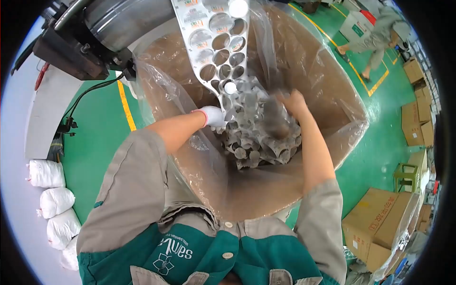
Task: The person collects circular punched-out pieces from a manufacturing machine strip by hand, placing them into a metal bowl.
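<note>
A long white printed strip (203,45) punched with rows of round holes hangs down into a big box lined with clear plastic. Its lower end meets a crumpled heap of the same punched scrap (247,126) inside the box. My left hand (212,117), in a white glove with a pink cuff, is closed at the left edge of the strip where it joins the heap; its fingertips are partly hidden. Over the right side of the heap is my right hand (293,103), bare at the wrist. Its fingers are smeared by motion beside a dark blur.
The lined box (327,95) surrounds both forearms. A metal roller machine (128,21) stands at upper left, with a black bracket and cables. White sacks (57,202) lie at left. Cartons (377,223) and a green stool (406,175) stand at right. Another person (380,42) is at upper right.
</note>
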The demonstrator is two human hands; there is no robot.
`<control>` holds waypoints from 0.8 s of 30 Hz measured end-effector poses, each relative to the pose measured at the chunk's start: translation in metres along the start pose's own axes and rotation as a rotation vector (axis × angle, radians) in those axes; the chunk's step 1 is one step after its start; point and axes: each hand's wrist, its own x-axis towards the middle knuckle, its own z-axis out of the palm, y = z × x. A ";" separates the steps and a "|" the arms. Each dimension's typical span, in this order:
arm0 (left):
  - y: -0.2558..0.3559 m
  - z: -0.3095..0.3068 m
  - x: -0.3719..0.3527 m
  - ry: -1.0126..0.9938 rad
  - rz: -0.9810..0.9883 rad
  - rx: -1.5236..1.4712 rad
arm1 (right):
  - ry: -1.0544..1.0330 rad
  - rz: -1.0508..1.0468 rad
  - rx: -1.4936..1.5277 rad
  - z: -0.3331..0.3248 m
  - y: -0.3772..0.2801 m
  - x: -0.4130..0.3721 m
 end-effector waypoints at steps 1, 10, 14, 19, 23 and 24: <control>-0.001 0.001 0.002 0.013 -0.004 -0.006 | -0.134 -0.033 -0.274 -0.010 0.002 -0.011; 0.002 0.039 0.021 0.093 0.038 0.484 | -0.360 -0.206 1.320 -0.096 -0.070 -0.033; 0.018 0.040 0.012 0.025 0.107 0.542 | -0.255 0.029 1.461 -0.006 -0.044 0.009; -0.003 0.028 0.022 0.160 -0.008 0.439 | -0.109 0.037 -0.271 -0.020 0.003 -0.017; -0.007 0.019 0.018 0.329 0.307 0.236 | -0.133 -0.112 -0.368 -0.050 0.020 -0.010; 0.005 0.008 0.004 0.347 0.146 0.247 | -0.175 -0.029 -0.223 -0.073 0.000 -0.016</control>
